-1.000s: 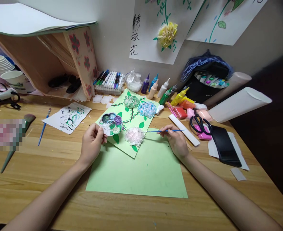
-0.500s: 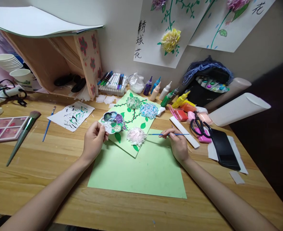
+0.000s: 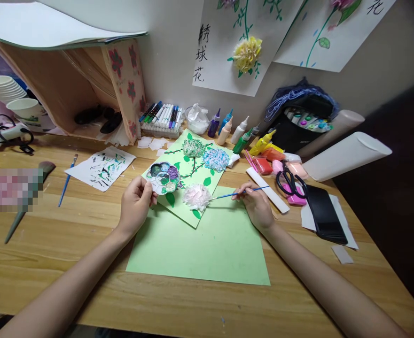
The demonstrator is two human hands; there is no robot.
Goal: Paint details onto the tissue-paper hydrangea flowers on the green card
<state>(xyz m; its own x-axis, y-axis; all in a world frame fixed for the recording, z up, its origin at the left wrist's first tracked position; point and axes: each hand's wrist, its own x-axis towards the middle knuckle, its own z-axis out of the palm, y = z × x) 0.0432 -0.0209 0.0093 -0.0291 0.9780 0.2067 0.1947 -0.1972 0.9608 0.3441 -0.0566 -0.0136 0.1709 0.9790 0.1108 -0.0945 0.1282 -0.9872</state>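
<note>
My left hand (image 3: 136, 199) grips the edge of a flower-shaped paint palette (image 3: 163, 179), its wells smeared with dark, purple and white paint. Pinched in my right hand (image 3: 254, 203) is a thin blue paintbrush (image 3: 228, 194), its tip at the right edge of a pale pink paper flower (image 3: 197, 196). That flower sits on a light green card (image 3: 189, 217) with painted green leaves, along with a green-white flower (image 3: 193, 148) and a blue-purple flower (image 3: 216, 160). Beneath the card's lower part lies a larger green sheet (image 3: 199, 258). The palette hides part of the card.
A paint-marked paper (image 3: 103, 169) and another blue brush (image 3: 66, 183) lie to the left. Paint bottles (image 3: 224, 129) and markers (image 3: 162, 116) stand along the wall. On the right are black scissors (image 3: 291, 183), a phone (image 3: 324, 213) and a white tube (image 3: 349, 157).
The brush has tilted, its tip now lower than its handle end and slightly lower on the pink flower. The palette stays in my left hand. The whole view has shifted slightly.
</note>
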